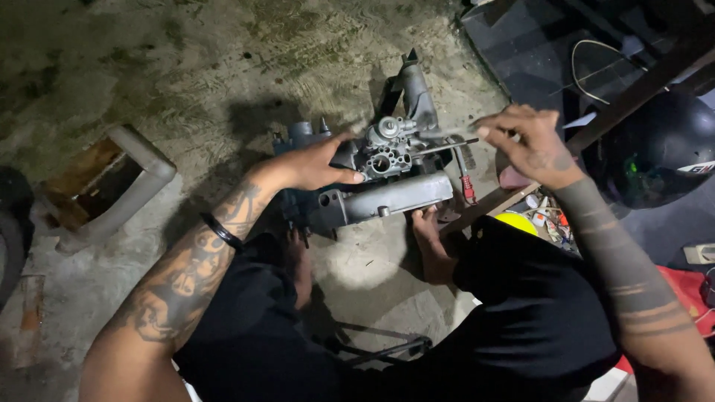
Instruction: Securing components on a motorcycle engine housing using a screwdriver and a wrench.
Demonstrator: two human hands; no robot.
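Our left hand (316, 165) presses open fingers on the grey engine part (380, 182), which sits on the concrete floor (186, 67) between our feet. Our right hand (525, 141) pinches a thin metal rod (447, 145) touching it.

No screens, no signs in view. One label: white printed strip with dark lettering and red trim (696, 168) on side of glossy black helmet (659, 145), far right edge, partly cut off by frame. Small clutter of colourful packet-like bits, white, red and blue (547, 219), on floor just right of yellow round object (517, 222), below right hand; too small and dim to tell shapes apart. Nothing else packaged or labelled visible.
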